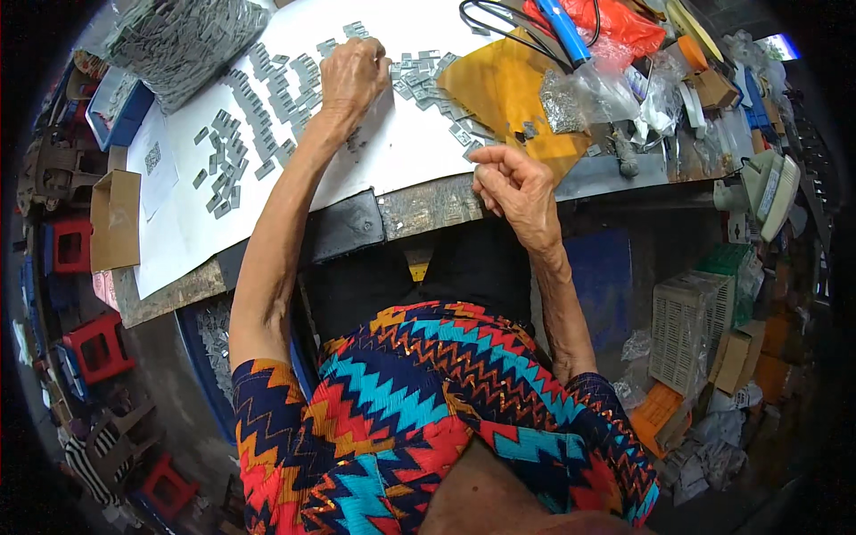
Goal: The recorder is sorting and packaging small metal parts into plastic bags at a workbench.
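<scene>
My left hand [353, 82] reaches far over the white sheet [308, 214], its fingers bent and drawn together among small flat grey pieces. The back of the hand hides what the fingertips hold, if anything. Rows of these grey rectangular pieces [252, 111] lie overlapping to the left of it, and a looser group of pieces [421, 78] lies to its right. My right hand [519, 192] hovers at the table's front edge, thumb and forefinger pinched. A tiny grey bit shows by its fingertips; whether it is gripped is unclear. An amber translucent sheet [486, 80] lies beyond that hand.
A clear bag full of grey pieces [183, 49] stands at the back left, beside a blue bin [116, 111] and an open cardboard box [116, 220]. Plastic bags [606, 98], a blue cylindrical tool [563, 31] and a black cable crowd the right side. Red stools [96, 348] stand below left.
</scene>
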{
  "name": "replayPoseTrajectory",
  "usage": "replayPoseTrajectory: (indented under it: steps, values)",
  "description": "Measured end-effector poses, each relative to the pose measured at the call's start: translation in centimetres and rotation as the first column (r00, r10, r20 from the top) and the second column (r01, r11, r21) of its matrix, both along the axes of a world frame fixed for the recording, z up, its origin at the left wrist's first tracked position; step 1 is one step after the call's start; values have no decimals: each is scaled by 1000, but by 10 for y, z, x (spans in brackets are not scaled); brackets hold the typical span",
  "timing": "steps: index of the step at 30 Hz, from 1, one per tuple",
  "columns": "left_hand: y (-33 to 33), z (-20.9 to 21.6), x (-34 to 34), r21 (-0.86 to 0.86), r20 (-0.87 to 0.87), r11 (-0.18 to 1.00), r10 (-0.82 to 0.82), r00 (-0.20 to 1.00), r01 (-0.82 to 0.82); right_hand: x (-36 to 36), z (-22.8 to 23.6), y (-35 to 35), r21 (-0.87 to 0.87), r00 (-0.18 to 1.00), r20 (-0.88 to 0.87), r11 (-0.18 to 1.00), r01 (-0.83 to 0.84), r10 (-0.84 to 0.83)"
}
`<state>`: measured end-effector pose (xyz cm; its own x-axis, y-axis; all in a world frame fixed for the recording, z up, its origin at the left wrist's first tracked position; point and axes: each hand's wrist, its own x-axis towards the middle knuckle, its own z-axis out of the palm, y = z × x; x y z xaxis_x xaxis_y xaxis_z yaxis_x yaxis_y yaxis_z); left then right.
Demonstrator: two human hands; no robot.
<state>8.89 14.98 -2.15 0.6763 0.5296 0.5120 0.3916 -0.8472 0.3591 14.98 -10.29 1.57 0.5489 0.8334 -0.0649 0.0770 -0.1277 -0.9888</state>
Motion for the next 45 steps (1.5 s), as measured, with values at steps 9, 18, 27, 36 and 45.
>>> replayPoseTrajectory:
  steps: [9, 18, 27, 36, 45]
  values:
    - [-3, 0, 11, -157, -180, 987, 5, 984, -34, 4, 4, -7, 12, 1000, -30, 1000, -1, 1]
    - [-4, 0, 9, -282, -65, 959, -25, 998, 6, 57, 8, -6, 109, 964, 53, 961, 253, -259]
    - [-22, 17, -9, -313, 169, 942, -68, 983, 118, 110, -37, -4, 57, 614, 733, 926, 372, -292]
    - [-64, 45, -51, -496, 207, 846, -103, 973, 195, 107, -33, 0, 17, 408, 902, 955, 296, -142]
    - [-99, 56, -70, -642, 276, 722, -98, 956, 259, 121, -41, 2, 29, 211, 976, 988, 153, -61]
